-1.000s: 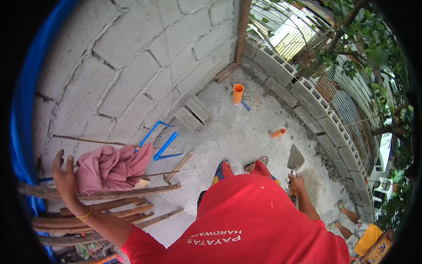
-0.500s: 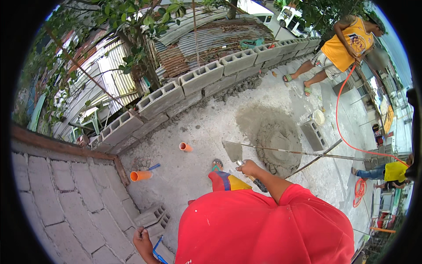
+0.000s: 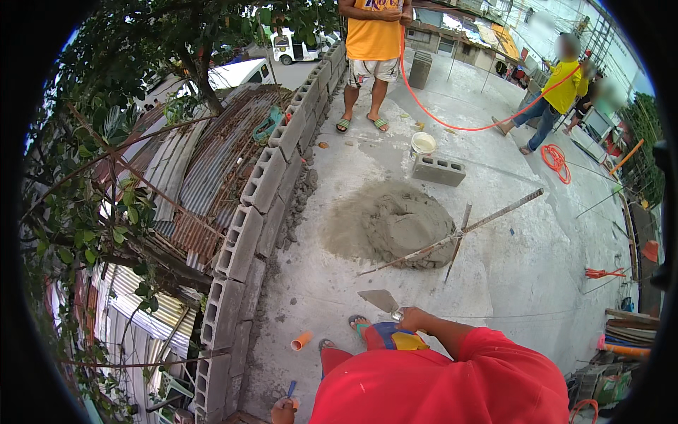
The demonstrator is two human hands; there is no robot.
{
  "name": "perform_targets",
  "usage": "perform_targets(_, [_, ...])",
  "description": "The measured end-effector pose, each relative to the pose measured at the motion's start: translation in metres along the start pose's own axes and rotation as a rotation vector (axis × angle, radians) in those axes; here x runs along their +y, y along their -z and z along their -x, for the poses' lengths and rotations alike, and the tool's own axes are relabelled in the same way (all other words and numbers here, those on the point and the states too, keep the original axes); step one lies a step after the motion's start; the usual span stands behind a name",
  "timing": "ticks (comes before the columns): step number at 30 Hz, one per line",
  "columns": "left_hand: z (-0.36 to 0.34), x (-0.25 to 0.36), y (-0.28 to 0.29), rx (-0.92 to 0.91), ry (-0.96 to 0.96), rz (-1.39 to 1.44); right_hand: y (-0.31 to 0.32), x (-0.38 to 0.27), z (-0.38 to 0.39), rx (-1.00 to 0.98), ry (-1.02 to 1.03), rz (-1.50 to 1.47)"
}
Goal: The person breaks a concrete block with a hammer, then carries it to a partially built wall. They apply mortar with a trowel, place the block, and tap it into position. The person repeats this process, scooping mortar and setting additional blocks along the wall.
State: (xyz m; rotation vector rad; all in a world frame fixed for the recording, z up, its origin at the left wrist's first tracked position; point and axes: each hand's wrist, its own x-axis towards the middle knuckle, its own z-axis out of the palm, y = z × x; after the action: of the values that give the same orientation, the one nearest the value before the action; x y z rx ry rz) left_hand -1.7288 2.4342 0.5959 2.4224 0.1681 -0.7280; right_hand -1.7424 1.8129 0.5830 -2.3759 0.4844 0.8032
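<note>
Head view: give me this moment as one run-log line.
right hand: grips trowel | left hand: near blue piece, grip unclear | mortar heap: on floor | hollow block: beside white bucket

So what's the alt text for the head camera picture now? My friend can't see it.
The wearer's right hand grips a grey, triangular metal trowel near a rounded heap of grey mortar on a pale concrete floor. A low wall of grey hollow blocks runs along its left edge.

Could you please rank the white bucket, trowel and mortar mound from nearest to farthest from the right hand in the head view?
1. Trowel, in the right hand.
2. Mortar mound, straight ahead.
3. White bucket, beyond the mound.
</note>
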Motion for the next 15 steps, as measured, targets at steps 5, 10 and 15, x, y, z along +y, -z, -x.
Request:
perform_targets(5, [-0.109,0.043,0.05,-0.029,0.049,0.274,-0.052,0.033,0.082,0.042,-0.485,-0.583])
perform_targets(10, [-0.171,0.089,0.082,-0.048,-0.08,0.273,-0.104,0.027,0.136,0.153,-0.705,-0.741])
perform_targets(15, [-0.178,0.094,0.078,-0.124,-0.123,0.189,-0.131,0.005,0.153,0.195,-0.732,-0.881])
